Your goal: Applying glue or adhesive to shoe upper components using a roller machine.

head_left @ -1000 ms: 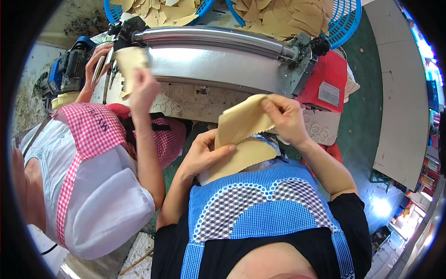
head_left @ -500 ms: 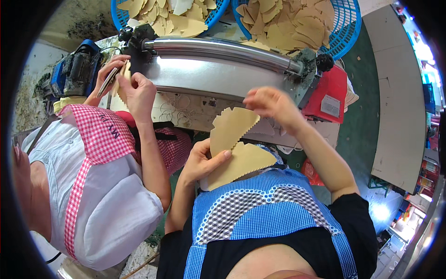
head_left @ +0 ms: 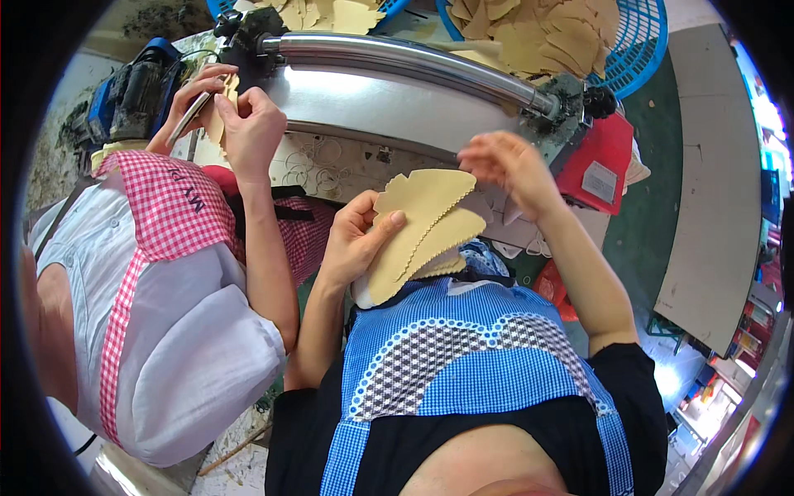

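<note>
My left hand (head_left: 362,236) is closed on several tan, fan-shaped sheet pieces (head_left: 424,211) with zigzag edges, its thumb lying across the top one. The upper two overlap like a fan, and more edges show beneath them, over my lap. Whether they are leather or another sheet material I cannot tell. To the right of the pieces, my right hand (head_left: 511,169) is in the air, slightly blurred. Its fingers are loosely bent and apart, with nothing visible in them, and it touches neither the pieces nor the machine.
Ahead stands a machine with a long steel roller (head_left: 405,66) and a red end housing (head_left: 594,161). Blue baskets (head_left: 641,54) of tan pieces stand behind it. At left, a co-worker in a pink checked apron (head_left: 178,198) handles similar pieces. A pale table (head_left: 711,190) stands right.
The upper tan piece has come down over the lower one, so they now overlap more closely. My right hand has moved slightly right, away from the pieces. The view has shifted a little.
</note>
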Demonstrator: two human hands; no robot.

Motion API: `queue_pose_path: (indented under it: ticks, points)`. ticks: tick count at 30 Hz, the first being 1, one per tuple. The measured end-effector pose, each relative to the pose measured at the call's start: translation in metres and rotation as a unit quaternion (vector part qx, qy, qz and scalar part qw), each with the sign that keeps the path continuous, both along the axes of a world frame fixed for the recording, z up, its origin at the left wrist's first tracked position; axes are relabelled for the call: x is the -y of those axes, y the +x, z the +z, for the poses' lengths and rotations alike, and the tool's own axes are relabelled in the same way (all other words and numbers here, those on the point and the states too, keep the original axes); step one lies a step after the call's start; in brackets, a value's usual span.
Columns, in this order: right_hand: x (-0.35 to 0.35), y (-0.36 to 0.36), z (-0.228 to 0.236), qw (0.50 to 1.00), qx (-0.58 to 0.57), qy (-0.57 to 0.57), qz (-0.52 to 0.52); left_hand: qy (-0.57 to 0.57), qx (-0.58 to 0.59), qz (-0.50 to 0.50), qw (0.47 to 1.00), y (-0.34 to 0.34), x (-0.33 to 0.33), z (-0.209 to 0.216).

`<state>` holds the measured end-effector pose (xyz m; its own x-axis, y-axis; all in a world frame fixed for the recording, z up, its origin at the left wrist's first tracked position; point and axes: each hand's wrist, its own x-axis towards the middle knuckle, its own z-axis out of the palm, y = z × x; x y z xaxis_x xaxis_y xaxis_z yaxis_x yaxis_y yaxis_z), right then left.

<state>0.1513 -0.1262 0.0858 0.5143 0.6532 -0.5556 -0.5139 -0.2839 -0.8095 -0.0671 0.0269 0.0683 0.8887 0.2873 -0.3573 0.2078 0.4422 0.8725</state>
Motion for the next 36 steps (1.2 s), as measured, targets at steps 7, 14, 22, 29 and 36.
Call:
queue_pose_path:
  ticks: [7,14,22,29,36]
  points:
    - [0.003,-0.027,0.021,0.953,0.238,-0.009,0.186,-0.035,0.012,0.017,0.999,0.014,0.013,0.005]
    - [0.016,-0.026,-0.006,0.986,0.165,-0.018,-0.005,-0.026,0.007,0.013,1.0,0.005,0.009,0.006]
    - [-0.005,0.013,-0.02,0.982,-0.082,0.087,-0.147,0.044,-0.004,-0.049,0.998,0.013,0.004,0.013]
    - [0.013,0.0,0.01,0.969,0.141,-0.069,0.188,0.107,-0.012,-0.029,0.994,0.0,0.006,0.009]
    - [-0.01,0.02,-0.019,0.973,-0.106,0.078,-0.189,0.031,-0.034,0.009,0.999,0.019,0.0,0.008]
